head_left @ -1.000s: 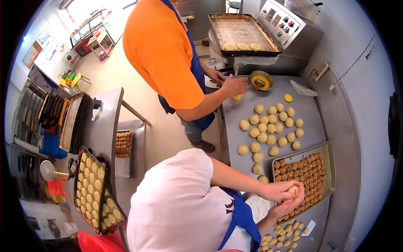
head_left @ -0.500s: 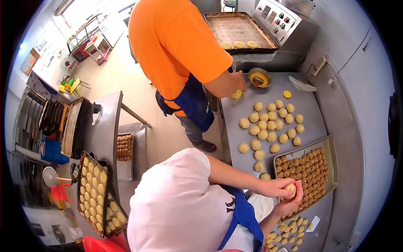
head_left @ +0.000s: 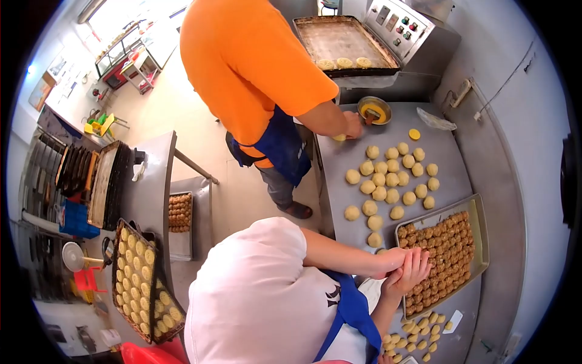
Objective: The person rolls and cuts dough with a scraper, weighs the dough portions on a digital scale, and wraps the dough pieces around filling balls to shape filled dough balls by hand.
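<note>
My left hand [head_left: 391, 261] and my right hand [head_left: 414, 271] are pressed together above the near edge of a metal tray [head_left: 483, 242]. Their fingers are closed around the dough ball seen between them a moment ago, which the fingers now hide. Rows of brown filling balls [head_left: 445, 249] cover most of that tray. Partly behind my forearms lies a patch of white flour [head_left: 371, 290]. Several pale dough balls [head_left: 391, 195] rest on the steel table [head_left: 339, 206] beyond my left arm. Smaller dough pieces [head_left: 418, 333] lie by my right forearm.
A person in an orange shirt [head_left: 254, 54] stands at the table's far end, one hand [head_left: 353, 124] beside a bowl of yellow liquid [head_left: 374, 111]. Behind that is a baking tray [head_left: 345, 42] with several cakes. More filled trays [head_left: 134, 279] stand on a left-hand table.
My hands have drawn slightly back toward my body and closed together, hiding the dough ball. The orange-shirted person's hand has shifted toward the bowl.
</note>
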Motion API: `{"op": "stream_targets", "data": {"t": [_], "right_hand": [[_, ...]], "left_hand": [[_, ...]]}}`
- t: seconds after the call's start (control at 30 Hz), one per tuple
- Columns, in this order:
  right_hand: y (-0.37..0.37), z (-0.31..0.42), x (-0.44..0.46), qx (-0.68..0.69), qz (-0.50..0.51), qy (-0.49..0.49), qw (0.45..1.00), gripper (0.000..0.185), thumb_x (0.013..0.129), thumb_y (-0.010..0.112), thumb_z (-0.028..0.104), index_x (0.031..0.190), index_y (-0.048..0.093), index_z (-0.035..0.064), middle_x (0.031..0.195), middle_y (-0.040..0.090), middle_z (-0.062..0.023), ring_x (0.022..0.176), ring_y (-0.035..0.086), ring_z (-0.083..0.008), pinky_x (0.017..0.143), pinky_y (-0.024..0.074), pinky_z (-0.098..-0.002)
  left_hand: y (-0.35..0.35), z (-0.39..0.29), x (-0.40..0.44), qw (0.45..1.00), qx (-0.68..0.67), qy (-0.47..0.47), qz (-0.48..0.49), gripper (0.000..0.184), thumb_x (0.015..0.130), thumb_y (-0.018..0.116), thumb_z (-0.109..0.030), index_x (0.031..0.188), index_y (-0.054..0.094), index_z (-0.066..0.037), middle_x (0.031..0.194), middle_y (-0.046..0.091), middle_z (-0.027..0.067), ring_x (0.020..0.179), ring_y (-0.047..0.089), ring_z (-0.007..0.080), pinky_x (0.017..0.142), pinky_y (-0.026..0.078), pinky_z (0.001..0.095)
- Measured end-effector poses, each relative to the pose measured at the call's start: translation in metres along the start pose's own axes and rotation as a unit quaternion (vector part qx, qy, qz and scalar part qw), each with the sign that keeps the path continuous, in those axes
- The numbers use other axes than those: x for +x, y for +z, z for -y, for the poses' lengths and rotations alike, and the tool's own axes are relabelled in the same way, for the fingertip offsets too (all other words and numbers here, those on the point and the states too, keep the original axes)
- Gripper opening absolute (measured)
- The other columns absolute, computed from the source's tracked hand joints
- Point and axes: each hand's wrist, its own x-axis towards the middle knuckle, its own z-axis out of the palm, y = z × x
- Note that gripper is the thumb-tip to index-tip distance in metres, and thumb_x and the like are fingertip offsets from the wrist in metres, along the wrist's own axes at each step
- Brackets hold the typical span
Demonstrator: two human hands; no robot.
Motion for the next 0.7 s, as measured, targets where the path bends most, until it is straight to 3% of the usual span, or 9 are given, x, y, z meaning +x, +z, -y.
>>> {"op": "stream_targets", "data": {"t": [0.1, 0.13, 0.17, 0.2, 0.33, 0.47, 0.57, 0.63, 0.7], "right_hand": [[-0.001, 0.006, 0.001, 0.051, -0.037, 0.022, 0.998, 0.056, 0.1, 0.022, 0.043, 0.122, 0.058, 0.0058, 0.136, 0.048, -0.0211, 0.13, 0.037, -0.043, 0.108, 0.0229, -0.0551], [-0.004, 0.006, 0.005, 0.088, -0.006, 0.059, 0.994, 0.064, 0.098, 0.021, 0.053, 0.13, 0.052, 0.007, 0.144, 0.038, -0.0229, 0.134, 0.032, -0.0419, 0.109, 0.0207, -0.0541], [0.005, 0.002, 0.002, 0.183, -0.011, 0.109, 0.977, 0.072, 0.095, 0.023, 0.061, 0.136, 0.046, 0.0064, 0.15, 0.026, -0.0238, 0.137, 0.025, -0.0405, 0.11, 0.0185, -0.0525], [0.005, 0.001, 0.007, 0.203, 0.013, 0.159, 0.966, 0.074, 0.093, 0.027, 0.064, 0.134, 0.049, 0.0066, 0.151, 0.024, -0.0231, 0.138, 0.023, -0.0392, 0.111, 0.0163, -0.0507], [0.022, -0.003, -0.002, 0.255, -0.004, 0.146, 0.956, 0.05, 0.094, 0.04, 0.04, 0.125, 0.058, 0.0058, 0.141, 0.039, -0.022, 0.128, 0.04, -0.0379, 0.104, 0.0333, -0.0451], [0.019, 0.004, -0.005, 0.18, -0.032, 0.171, 0.968, 0.038, 0.089, 0.047, 0.028, 0.115, 0.061, 0.0043, 0.127, 0.051, -0.0203, 0.117, 0.05, -0.0356, 0.097, 0.0411, -0.0421], [0.032, 0.01, -0.002, 0.113, -0.052, 0.161, 0.979, 0.026, 0.083, 0.055, 0.016, 0.104, 0.064, 0.0031, 0.111, 0.062, -0.0181, 0.104, 0.06, -0.0327, 0.091, 0.046, -0.0401], [0.029, 0.012, -0.005, 0.312, -0.081, 0.314, 0.893, 0.012, 0.077, 0.055, 0.006, 0.083, 0.065, 0.0026, 0.086, 0.065, -0.0155, 0.082, 0.063, -0.03, 0.079, 0.0497, -0.0377], [0.03, 0.016, -0.013, 0.467, -0.118, 0.361, 0.798, 0.012, 0.077, 0.055, 0.009, 0.079, 0.065, 0.0034, 0.084, 0.065, -0.015, 0.079, 0.062, -0.029, 0.075, 0.0494, -0.0366]], "left_hand": [[-0.014, 0.02, 0.03, 0.994, -0.082, -0.027, 0.069, 0.033, 0.098, 0.044, -0.038, 0.115, 0.06, -0.015, 0.109, 0.062, 0.0042, 0.093, 0.055, 0.0144, 0.079, 0.046, 0.0303], [-0.016, 0.014, 0.026, 0.988, -0.136, -0.072, 0.01, 0.024, 0.095, 0.048, -0.033, 0.1, 0.064, -0.016, 0.096, 0.064, 0.0036, 0.085, 0.058, 0.0151, 0.076, 0.049, 0.0315], [-0.024, 0.005, 0.024, 0.988, -0.107, -0.111, -0.011, 0.03, 0.093, 0.05, -0.043, 0.101, 0.063, -0.017, 0.1, 0.065, 0.0021, 0.091, 0.061, 0.0157, 0.079, 0.051, 0.0344], [-0.034, 0.004, 0.027, 0.986, -0.126, -0.1, 0.043, 0.033, 0.091, 0.052, -0.046, 0.095, 0.062, -0.014, 0.096, 0.066, 0.0027, 0.088, 0.062, 0.018, 0.079, 0.052, 0.036], [-0.022, -0.016, 0.01, 0.987, -0.101, -0.119, 0.021, 0.042, 0.097, 0.039, -0.048, 0.094, 0.06, -0.012, 0.098, 0.063, 0.0016, 0.096, 0.059, 0.0189, 0.088, 0.048, 0.0369], [-0.054, -0.002, 0.032, 0.963, -0.179, -0.143, 0.143, 0.047, 0.099, 0.033, -0.05, 0.107, 0.061, -0.013, 0.109, 0.063, 0.0035, 0.104, 0.058, 0.0188, 0.094, 0.045, 0.0359], [-0.032, -0.008, 0.009, 0.985, -0.128, -0.114, 0.01, 0.063, 0.097, 0.025, -0.06, 0.123, 0.053, -0.009, 0.121, 0.058, 0.0074, 0.115, 0.054, 0.022, 0.101, 0.039, 0.0382], [-0.039, -0.012, -0.002, 0.977, -0.088, -0.185, 0.063, 0.079, 0.093, 0.019, -0.068, 0.134, 0.042, -0.004, 0.132, 0.05, 0.011, 0.124, 0.048, 0.0245, 0.107, 0.033, 0.0394], [-0.071, -0.005, 0.009, 0.972, -0.043, -0.2, 0.119, 0.086, 0.09, 0.021, -0.071, 0.134, 0.041, 0.0, 0.137, 0.046, 0.0122, 0.127, 0.045, 0.0257, 0.11, 0.029, 0.0409]]}}
